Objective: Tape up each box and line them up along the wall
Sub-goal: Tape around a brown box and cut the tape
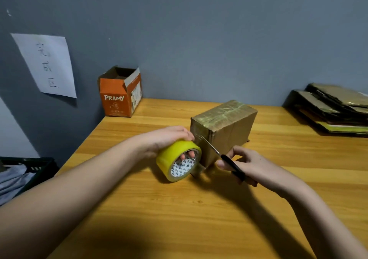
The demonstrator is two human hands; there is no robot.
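Head view: orange box (119,97) by wall (199,40); flattened cardboard (334,107) right.

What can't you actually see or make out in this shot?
- Head view: the brown box hides its own far side and bottom.
- The scissors handles are covered by the right hand.
- Flattened cardboard is cut off by the right edge.
- The orange box has unseen contents.

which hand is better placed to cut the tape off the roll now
Right. The right hand already holds the scissors, blades open at the tape stretched between the brown box and the tape roll. The left hand is occupied gripping that roll.
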